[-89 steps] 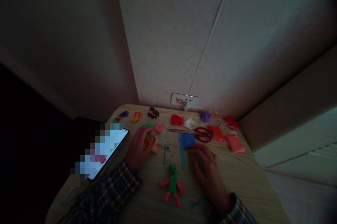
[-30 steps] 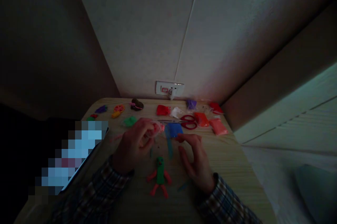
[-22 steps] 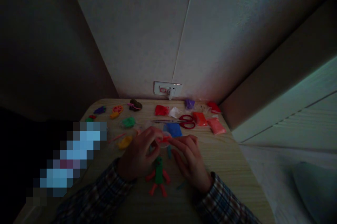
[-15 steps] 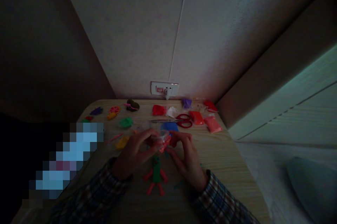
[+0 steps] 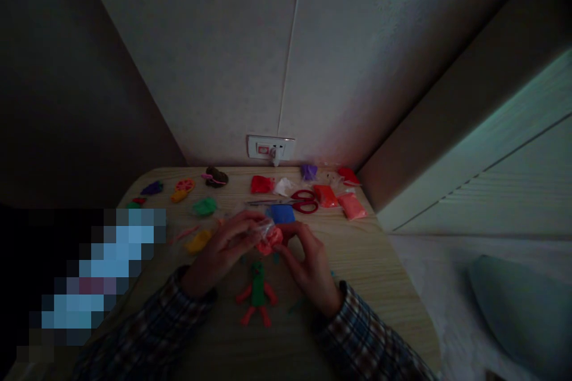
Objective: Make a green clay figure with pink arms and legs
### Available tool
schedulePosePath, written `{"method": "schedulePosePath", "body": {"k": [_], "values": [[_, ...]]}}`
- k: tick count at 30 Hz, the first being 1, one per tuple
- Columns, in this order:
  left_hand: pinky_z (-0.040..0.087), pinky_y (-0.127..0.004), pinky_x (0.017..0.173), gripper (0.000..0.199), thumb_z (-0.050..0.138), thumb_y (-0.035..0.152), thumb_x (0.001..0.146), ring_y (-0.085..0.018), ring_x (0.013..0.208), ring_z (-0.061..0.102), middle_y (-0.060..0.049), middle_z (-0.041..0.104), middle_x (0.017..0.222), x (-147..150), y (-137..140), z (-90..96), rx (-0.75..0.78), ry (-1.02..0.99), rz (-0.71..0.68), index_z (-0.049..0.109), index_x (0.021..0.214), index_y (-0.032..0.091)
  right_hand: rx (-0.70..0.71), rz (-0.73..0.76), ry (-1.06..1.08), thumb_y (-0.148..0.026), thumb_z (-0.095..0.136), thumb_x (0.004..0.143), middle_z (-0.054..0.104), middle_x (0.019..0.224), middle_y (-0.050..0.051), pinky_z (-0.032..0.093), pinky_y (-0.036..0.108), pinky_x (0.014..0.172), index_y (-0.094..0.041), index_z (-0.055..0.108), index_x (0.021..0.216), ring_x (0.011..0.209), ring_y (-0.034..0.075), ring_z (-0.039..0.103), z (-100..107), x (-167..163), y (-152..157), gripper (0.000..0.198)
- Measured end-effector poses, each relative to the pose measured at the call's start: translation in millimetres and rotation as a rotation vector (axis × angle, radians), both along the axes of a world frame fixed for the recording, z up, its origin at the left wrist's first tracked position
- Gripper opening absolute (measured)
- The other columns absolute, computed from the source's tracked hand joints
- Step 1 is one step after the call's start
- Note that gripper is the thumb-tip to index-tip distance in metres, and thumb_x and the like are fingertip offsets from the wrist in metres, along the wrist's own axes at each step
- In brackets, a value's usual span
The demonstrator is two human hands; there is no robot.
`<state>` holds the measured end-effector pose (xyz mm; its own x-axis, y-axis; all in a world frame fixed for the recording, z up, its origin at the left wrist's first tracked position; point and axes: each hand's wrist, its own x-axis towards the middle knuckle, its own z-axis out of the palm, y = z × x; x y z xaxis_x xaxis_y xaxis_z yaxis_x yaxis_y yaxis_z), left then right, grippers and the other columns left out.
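Observation:
Between my two hands is a clear plastic bag of pinkish-red modelling clay [image 5: 269, 241], held above the table. My left hand [image 5: 223, 248] is closed on the bag's clear upper part. The fingertips of my right hand [image 5: 308, 262] pinch the clay side of the same bag. Just below lies a small clay figure [image 5: 258, 291] with a green body and red arms and legs. A blue clay packet [image 5: 283, 214] lies right behind the hands.
Red-handled scissors [image 5: 305, 201] lie across the wooden table [image 5: 366, 303]. Around them are orange [image 5: 326, 195], coral [image 5: 352, 206] and purple [image 5: 308, 172] clay packets. Green [image 5: 205, 207] and yellow [image 5: 198, 242] clay sit at left. A wall socket [image 5: 270, 148] is behind.
The bag has turned so more of its pinkish-red clay faces me, with both hands still on it. The whole view has shifted slightly, moving the scene left.

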<state>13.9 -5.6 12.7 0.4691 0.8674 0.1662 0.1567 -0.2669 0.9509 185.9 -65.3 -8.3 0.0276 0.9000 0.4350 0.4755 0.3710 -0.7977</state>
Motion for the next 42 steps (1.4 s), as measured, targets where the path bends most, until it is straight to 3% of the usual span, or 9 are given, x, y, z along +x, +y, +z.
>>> {"method": "schedulePosePath", "body": {"k": [9, 13, 17, 23, 26, 31, 36, 39, 42], "values": [[0.044, -0.033, 0.095, 0.028, 0.051, 0.038, 0.09, -0.023, 0.105, 0.056, -0.007, 0.062, 0.106, -5, 2, -0.8, -0.08, 0.036, -0.063, 0.071, 0.085, 0.02, -0.039, -0.002, 0.097, -0.024, 0.059, 0.089, 0.067, 0.08, 0.002, 0.049, 0.027, 0.069, -0.02, 0.062, 0.09, 0.074, 0.016, 0.062, -1, 0, 0, 0.005], [0.045, -0.036, 0.097, 0.029, 0.054, 0.043, 0.086, -0.026, 0.108, 0.057, -0.006, 0.063, 0.114, -7, 3, -4.2, -0.21, 0.003, -0.062, 0.073, 0.087, 0.021, -0.043, 0.015, 0.065, -0.023, 0.059, 0.088, 0.067, 0.077, 0.002, 0.048, 0.029, 0.069, -0.02, 0.061, 0.089, 0.074, 0.018, 0.061, 2, 1, -2, 0.004], [0.031, -0.042, 0.111, 0.033, 0.057, 0.05, 0.082, -0.031, 0.124, 0.049, -0.003, 0.064, 0.125, -11, 4, -11.3, -0.29, 0.031, -0.035, 0.074, 0.098, 0.027, -0.04, 0.032, 0.035, -0.025, 0.055, 0.091, 0.067, 0.079, 0.003, 0.048, 0.031, 0.07, -0.02, 0.06, 0.093, 0.075, 0.019, 0.061, 2, 3, -4, 0.008], [0.023, -0.044, 0.116, 0.051, 0.058, 0.062, 0.076, -0.03, 0.133, 0.042, -0.003, 0.058, 0.136, -13, 3, -12.9, -0.353, 0.085, -0.024, 0.071, 0.109, 0.026, 0.069, 0.163, -0.06, -0.037, 0.061, 0.087, 0.065, 0.106, 0.01, 0.049, 0.038, 0.081, -0.02, 0.041, 0.131, 0.091, 0.023, 0.06, -6, 6, -5, 0.051], [0.025, -0.045, 0.116, 0.055, 0.057, 0.065, 0.074, -0.031, 0.133, 0.044, -0.005, 0.06, 0.134, -11, 2, -9.8, -0.334, 0.086, -0.015, 0.071, 0.108, 0.025, 0.093, 0.176, -0.13, -0.034, 0.06, 0.087, 0.063, 0.109, 0.01, 0.049, 0.038, 0.081, -0.02, 0.041, 0.13, 0.089, 0.023, 0.06, -8, 7, -3, 0.049], [0.034, -0.045, 0.111, 0.046, 0.062, 0.055, 0.075, -0.033, 0.128, 0.049, -0.006, 0.064, 0.128, -8, 3, -8.2, -0.3, 0.112, -0.103, 0.071, 0.108, 0.024, 0.094, 0.128, -0.154, -0.035, 0.057, 0.089, 0.064, 0.095, 0.006, 0.048, 0.034, 0.072, -0.021, 0.047, 0.122, 0.078, 0.02, 0.058, -9, 7, -3, 0.037], [0.051, -0.041, 0.092, 0.056, 0.069, 0.05, 0.071, -0.032, 0.107, 0.061, -0.01, 0.066, 0.119, -6, 2, -8.6, -0.273, 0.153, -0.186, 0.064, 0.118, 0.02, 0.113, 0.114, -0.196, -0.04, 0.056, 0.09, 0.063, 0.089, 0.006, 0.047, 0.034, 0.072, -0.019, 0.049, 0.116, 0.077, 0.02, 0.058, -10, 7, -4, 0.034], [0.051, -0.036, 0.09, 0.049, 0.074, 0.046, 0.068, -0.03, 0.111, 0.057, -0.01, 0.058, 0.126, -5, 1, -8.4, -0.2, 0.088, -0.191, 0.067, 0.11, 0.022, 0.106, 0.088, -0.201, -0.04, 0.056, 0.09, 0.062, 0.089, 0.006, 0.047, 0.036, 0.073, -0.019, 0.051, 0.111, 0.077, 0.021, 0.058, -9, 6, -5, 0.03], [0.05, -0.034, 0.089, 0.034, 0.074, 0.043, 0.07, -0.027, 0.106, 0.057, -0.008, 0.06, 0.114, -4, 2, -8.5, -0.106, 0.091, -0.17, 0.071, 0.097, 0.022, 0.086, 0.084, -0.155, -0.042, 0.06, 0.087, 0.06, 0.097, 0.008, 0.048, 0.038, 0.078, -0.019, 0.052, 0.107, 0.089, 0.024, 0.058, -8, 6, -4, 0.032]]}}
